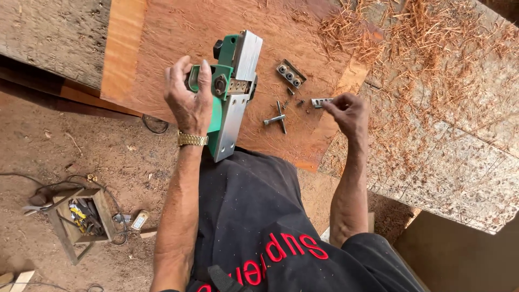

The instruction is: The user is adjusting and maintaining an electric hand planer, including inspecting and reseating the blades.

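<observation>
A green electric planer (pixel 233 92) with a bright metal sole lies tipped on its side on a reddish wooden board (pixel 178 32). My left hand (pixel 189 97), with a gold watch at the wrist, grips the planer's green body. My right hand (pixel 346 112) pinches a small flat metal blade strip (pixel 320 101) at the board's right side. Between the hands lie a T-shaped socket wrench (pixel 278 118), a few loose screws (pixel 294 97) and a metal clamp plate (pixel 291 73) with bolts in it.
Reddish wood shavings (pixel 427 48) cover the rough board at the right. Down on the dirt floor at the left stands a small wooden toolbox (pixel 81 219) with tools and cables around it. A black cord (pixel 155 125) hangs under the board's edge.
</observation>
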